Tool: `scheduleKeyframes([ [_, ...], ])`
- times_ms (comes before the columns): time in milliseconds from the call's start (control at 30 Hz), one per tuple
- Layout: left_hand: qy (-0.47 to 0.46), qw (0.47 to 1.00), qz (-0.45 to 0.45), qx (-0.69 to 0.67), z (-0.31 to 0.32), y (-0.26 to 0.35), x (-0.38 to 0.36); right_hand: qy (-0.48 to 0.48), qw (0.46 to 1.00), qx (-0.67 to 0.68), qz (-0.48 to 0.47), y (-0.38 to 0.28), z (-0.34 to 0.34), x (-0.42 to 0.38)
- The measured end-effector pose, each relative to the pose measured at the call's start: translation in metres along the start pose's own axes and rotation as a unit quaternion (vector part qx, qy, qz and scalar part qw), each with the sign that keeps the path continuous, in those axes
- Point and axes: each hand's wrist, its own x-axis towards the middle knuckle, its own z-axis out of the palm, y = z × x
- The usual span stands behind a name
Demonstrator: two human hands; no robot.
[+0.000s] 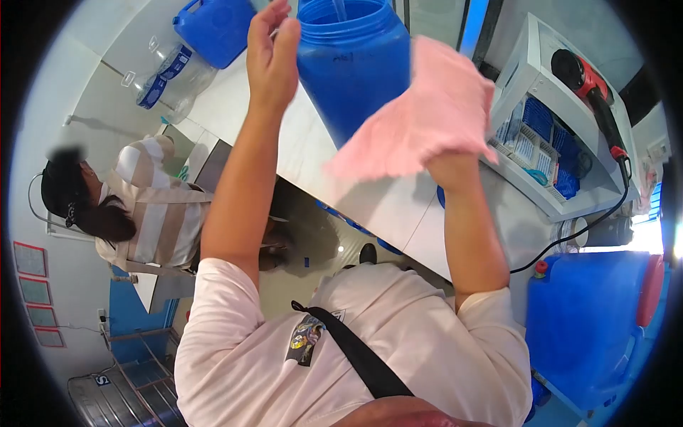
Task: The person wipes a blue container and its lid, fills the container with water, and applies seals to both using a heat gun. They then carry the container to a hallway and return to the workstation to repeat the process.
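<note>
Head view: drum (353, 78) stands on the counter (388, 203), top centre. Left hand (274, 67) is up beside its mouth, fingers loosely curled and apart, nothing clearly gripped. Right hand (450, 165) is under the pink cloth (442, 92), right of the drum; can't tell if its fingers are closed on it.

Risks, my read: cloth hangs loose next to the drum, so a wide swing could drag a corner over the rim and into the mouth. Something clear (339, 10) runs into the mouth; if it's water, an unwatched level could overflow onto the counter. A hard push from the cloth side could shift the drum. Power tool (587, 85) sits on top of the rack (530, 64), upper right; its cable (605, 213) droops toward the right forearm, so a snag could pull the tool off. Wet cloth near it would be bad too.

Hard to make out: drum's top is cut by the frame edge, inside level not visible. Clear thing could be hose or stream. Cloth is blurred; can't tell if it touches the drum.
</note>
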Motion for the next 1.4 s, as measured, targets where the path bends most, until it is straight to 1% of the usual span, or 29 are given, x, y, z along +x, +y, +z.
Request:
scheduleKeyframes([
  [33,0.005,0.998,-0.047,-0.036,0.004,-0.017,0.012,-0.017,0.989,-0.145,0.026,-0.011,0.012,0.02],
  [67,0.008,0.993,-0.096,-0.071,0.006,-0.026,0.017,-0.024,0.975,-0.216,0.041,-0.005,0.015,0.039],
  [100,0.008,0.993,-0.097,-0.072,0.008,-0.03,0.017,-0.032,0.956,-0.286,0.055,0.002,0.018,0.057],
  [133,-0.047,0.96,-0.198,-0.194,0.01,-0.034,0.018,0.026,0.927,-0.357,-0.115,0.024,0.015,0.078],
  [167,-0.101,0.899,-0.293,-0.31,0.012,-0.038,0.02,0.084,0.862,-0.413,-0.283,0.037,0.012,0.096],
  [200,-0.103,0.899,-0.29,-0.311,0.013,-0.036,0.022,0.086,0.861,-0.414,-0.285,0.035,0.01,0.11],
  [267,-0.1,0.914,-0.28,-0.277,0.012,-0.031,0.021,0.037,0.884,-0.328,-0.332,0.027,0.0,0.131],
  [333,-0.11,0.905,-0.288,-0.295,0.009,-0.041,0.024,-0.018,0.949,-0.255,-0.181,0.041,-0.031,0.159],
  [400,-0.11,0.888,-0.335,-0.296,0.005,-0.046,0.027,-0.005,0.984,-0.175,-0.04,0.071,-0.06,0.195],
  [433,-0.111,0.888,-0.335,-0.294,0.007,-0.05,0.026,-0.005,0.984,-0.174,-0.041,0.069,-0.057,0.193],
  [467,-0.082,0.891,-0.332,-0.3,0.01,-0.052,0.024,0.021,0.996,-0.083,0.019,0.068,-0.05,0.193],
  [500,-0.054,0.892,-0.328,-0.306,0.012,-0.053,0.024,0.048,0.996,0.009,0.077,0.064,-0.044,0.19],
  [533,-0.054,0.893,-0.328,-0.305,0.012,-0.052,0.023,0.048,0.996,0.01,0.077,0.065,-0.04,0.184],
  [600,-0.012,0.877,-0.369,-0.306,0.014,-0.041,0.022,0.119,0.983,0.046,0.13,0.085,-0.039,0.173],
  [633,-0.012,0.879,-0.366,-0.305,0.015,-0.037,0.023,0.117,0.984,0.047,0.127,0.094,-0.04,0.164],
  [700,0.011,0.891,-0.369,-0.265,0.017,-0.034,0.022,0.164,0.97,0.098,0.148,0.114,-0.042,0.136],
  [767,0.012,0.89,-0.368,-0.27,0.018,-0.026,0.019,0.103,0.985,0.054,0.126,0.146,-0.055,0.103],
  [833,0.013,0.888,-0.374,-0.266,0.016,-0.024,0.017,0.135,0.977,0.127,0.106,0.114,-0.024,0.059],
  [867,0.014,0.889,-0.371,-0.267,0.015,-0.024,0.018,0.133,0.978,0.126,0.103,0.107,-0.021,0.053],
  [933,-0.004,0.891,-0.359,-0.278,0.015,-0.027,0.017,0.113,0.994,0.003,0.009,0.099,-0.022,0.047],
  [1000,-0.008,0.886,-0.359,-0.292,0.015,-0.036,0.016,0.089,0.985,-0.121,-0.083,0.098,-0.03,0.049],
  [1067,-0.015,0.882,-0.36,-0.303,0.013,-0.041,0.016,0.053,0.958,-0.261,-0.107,0.128,-0.064,0.083],
  [1100,-0.035,0.888,-0.342,-0.306,0.013,-0.041,0.016,0.03,0.937,-0.339,-0.085,0.156,-0.09,0.113],
  [1133,-0.055,0.893,-0.323,-0.308,0.013,-0.04,0.016,-0.012,0.948,-0.227,-0.224,0.082,-0.054,0.139],
  [1167,-0.054,0.893,-0.324,-0.309,0.013,-0.041,0.014,-0.001,0.986,-0.095,-0.141,0.107,-0.058,0.166],
  [1267,-0.053,0.9,-0.295,-0.315,0.015,-0.047,0.015,-0.029,0.986,-0.098,-0.13,0.08,-0.038,0.231],
  [1333,-0.085,0.912,-0.243,-0.32,0.015,-0.052,0.014,-0.058,0.989,-0.092,-0.103,0.071,-0.034,0.263],
  [1400,-0.079,0.91,-0.252,-0.321,0.016,-0.052,0.015,-0.07,0.992,-0.081,-0.071,0.071,-0.033,0.278],
])
